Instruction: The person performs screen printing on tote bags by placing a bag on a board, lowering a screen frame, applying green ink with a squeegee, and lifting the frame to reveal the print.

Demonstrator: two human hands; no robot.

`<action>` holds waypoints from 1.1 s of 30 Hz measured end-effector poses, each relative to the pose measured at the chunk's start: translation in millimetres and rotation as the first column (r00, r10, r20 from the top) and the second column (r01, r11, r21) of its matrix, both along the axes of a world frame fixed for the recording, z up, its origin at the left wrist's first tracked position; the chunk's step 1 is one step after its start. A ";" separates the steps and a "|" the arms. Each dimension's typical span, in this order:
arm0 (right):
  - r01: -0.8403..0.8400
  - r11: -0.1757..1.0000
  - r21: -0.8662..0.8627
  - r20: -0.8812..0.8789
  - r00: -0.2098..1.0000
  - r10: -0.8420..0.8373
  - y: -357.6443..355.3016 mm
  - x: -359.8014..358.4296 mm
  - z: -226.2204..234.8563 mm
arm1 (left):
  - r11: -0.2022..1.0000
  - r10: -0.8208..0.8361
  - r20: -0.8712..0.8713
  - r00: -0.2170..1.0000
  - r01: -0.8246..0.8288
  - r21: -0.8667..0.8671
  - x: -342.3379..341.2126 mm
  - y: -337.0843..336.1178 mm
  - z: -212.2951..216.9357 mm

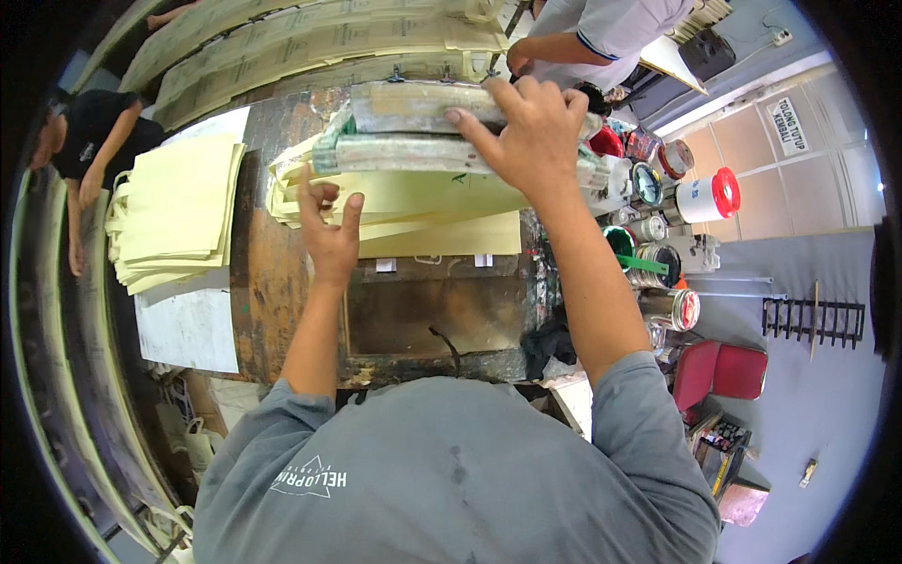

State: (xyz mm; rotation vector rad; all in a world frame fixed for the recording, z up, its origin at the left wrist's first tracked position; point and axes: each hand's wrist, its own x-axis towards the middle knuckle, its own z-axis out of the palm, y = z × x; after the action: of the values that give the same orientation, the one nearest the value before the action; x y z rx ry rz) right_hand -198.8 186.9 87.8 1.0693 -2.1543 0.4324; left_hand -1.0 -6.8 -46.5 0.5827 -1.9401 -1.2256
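A worn screen-printing frame (406, 153) with grey bars and green stains stands tilted up over the table, seen almost edge-on. My right hand (534, 136) grips its bars at the right, thumb on the near side and fingers over the top. Beneath it lie pale yellow cloth bags (404, 199) with handles at the left end. My left hand (329, 240) is at the bags' left edge, index finger raised and thumb apart, holding nothing I can see. Whether its fingertips touch the bags or frame, I cannot tell.
Left on the worn table (268, 291) is a stack of yellow bags (178, 202). Ink cans and tubs (700, 197) crowd the right side. One person (99, 136) is at the far left, another (601, 47) beyond the table. Printed bags (329, 47) lie on racks behind.
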 end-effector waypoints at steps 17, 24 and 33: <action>-0.014 0.999 -0.045 -0.016 1.000 0.013 -32.4 -48.5 40.6 | 0.393 -0.066 0.770 0.635 0.726 -0.565 19.1 -42.2 -147.1; -0.007 1.000 -0.020 0.034 0.999 0.008 -26.2 -45.2 33.4 | 0.072 -0.059 0.793 0.606 0.795 -0.602 -24.1 -63.7 -134.9; -0.010 1.000 0.004 -0.006 1.000 0.010 -13.4 -23.3 30.9 | 0.344 -0.075 0.300 0.951 0.307 -0.888 65.8 -180.4 37.4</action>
State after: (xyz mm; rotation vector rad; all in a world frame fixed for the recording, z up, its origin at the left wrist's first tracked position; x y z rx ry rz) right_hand -222.1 173.5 118.6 1.0821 -2.1464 0.4296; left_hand 64.8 -187.2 -9.1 -0.1743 -2.5260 0.0399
